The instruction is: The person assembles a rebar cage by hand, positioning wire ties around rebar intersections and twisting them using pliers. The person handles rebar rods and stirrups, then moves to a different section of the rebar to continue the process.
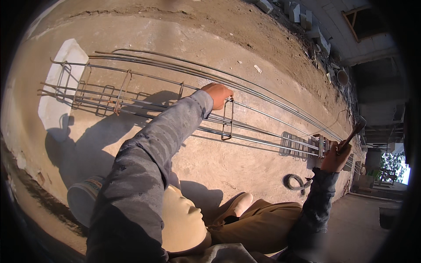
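A long rebar cage (pixel 149 76) of straight steel bars and rectangular stirrups lies across the ground in front of me. My left hand (pixel 218 94) is closed at the top bar, its fingers at the upper corner of a stirrup (pixel 227 120) that stands upright around the bars. Farther right, my right hand (pixel 335 158) grips a dark tool that looks like pincers (pixel 354 133), its head pointing up and away. Beside that hand, a tight bundle of stirrups (pixel 322 144) sits around the bars. The left fingertips are partly hidden.
A coil of dark tie wire (pixel 297 181) lies on the ground near my right forearm. A pale block (pixel 61 83) stands under the cage's left end. A bucket (pixel 83 197) is beside my left arm. Broken blocks (pixel 294 12) and rubble line the far right wall.
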Available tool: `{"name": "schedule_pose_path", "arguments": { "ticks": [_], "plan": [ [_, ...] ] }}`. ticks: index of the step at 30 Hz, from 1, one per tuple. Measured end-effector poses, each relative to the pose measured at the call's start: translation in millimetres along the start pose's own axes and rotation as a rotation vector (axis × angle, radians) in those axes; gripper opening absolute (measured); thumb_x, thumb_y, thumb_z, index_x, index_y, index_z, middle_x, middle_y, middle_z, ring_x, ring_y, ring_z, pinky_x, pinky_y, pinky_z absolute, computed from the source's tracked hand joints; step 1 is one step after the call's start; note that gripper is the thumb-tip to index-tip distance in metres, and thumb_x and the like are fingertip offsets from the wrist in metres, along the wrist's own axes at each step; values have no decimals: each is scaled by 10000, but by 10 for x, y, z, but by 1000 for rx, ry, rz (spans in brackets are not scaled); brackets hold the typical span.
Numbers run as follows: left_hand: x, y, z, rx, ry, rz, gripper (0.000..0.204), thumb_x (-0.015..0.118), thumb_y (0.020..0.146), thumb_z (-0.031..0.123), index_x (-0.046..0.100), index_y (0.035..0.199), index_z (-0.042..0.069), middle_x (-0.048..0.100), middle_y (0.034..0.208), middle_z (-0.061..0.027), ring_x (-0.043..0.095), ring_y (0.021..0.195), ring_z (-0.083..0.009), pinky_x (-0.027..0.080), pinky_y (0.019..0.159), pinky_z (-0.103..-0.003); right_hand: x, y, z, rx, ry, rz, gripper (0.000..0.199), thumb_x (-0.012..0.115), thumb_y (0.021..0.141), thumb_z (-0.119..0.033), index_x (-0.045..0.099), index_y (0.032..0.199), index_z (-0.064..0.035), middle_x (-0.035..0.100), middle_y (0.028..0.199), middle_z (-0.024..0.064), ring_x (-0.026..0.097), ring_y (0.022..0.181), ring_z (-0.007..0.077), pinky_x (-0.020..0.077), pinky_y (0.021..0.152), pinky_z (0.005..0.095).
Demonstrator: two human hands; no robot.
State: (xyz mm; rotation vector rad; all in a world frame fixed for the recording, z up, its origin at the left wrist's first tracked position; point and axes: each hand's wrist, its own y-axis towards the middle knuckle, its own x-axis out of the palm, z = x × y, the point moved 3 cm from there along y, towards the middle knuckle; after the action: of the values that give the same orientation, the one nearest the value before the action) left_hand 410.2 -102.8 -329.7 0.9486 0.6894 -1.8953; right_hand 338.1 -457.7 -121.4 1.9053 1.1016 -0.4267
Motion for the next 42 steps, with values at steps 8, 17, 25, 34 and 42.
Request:
{"name": "schedule_pose_path", "arguments": {
  "ticks": [8,17,25,34,42],
  "plan": [
    [-249,-626,67,-145,-610,431,228,494,764,-2,601,963,21,633,892,-99,606,840,-183,491,725,-290,-1316,188,629,35,676,314,220,581,795,34,482,984,-21,501,927,72,485,574,93,417,431,236],
    [575,-1411,644,-796,-1347,-163,325,502,881,254,510,1099,13,574,1034,-144,549,989,-249,484,822,-407,-1683,55,1554,369,824,455,181,617,807,-72,539,970,-58,562,823,19,501,655,72,399,513,209],
    [1109,-909,672,-793,-1938,40,386,600,818,407,548,963,54,561,988,-119,500,1067,-289,445,895,-491,-1683,65,2170,288,945,286,114,561,832,-15,510,896,-94,572,948,31,541,796,73,365,458,185],
    [1309,-796,488,-650,-1798,278,151,628,827,150,563,896,33,562,894,-73,556,906,-195,497,808,-319,-1344,-74,2315,232,976,-16,159,507,835,-2,404,854,-122,497,1027,56,455,588,39,353,367,167],
    [1023,-893,690,-776,-1510,-21,338,572,869,285,528,1054,7,533,1133,-121,547,991,-224,479,838,-334,-1446,-348,2430,488,821,-444,133,517,793,14,469,903,-45,500,857,81,565,679,164,536,494,294]
  ]
}}
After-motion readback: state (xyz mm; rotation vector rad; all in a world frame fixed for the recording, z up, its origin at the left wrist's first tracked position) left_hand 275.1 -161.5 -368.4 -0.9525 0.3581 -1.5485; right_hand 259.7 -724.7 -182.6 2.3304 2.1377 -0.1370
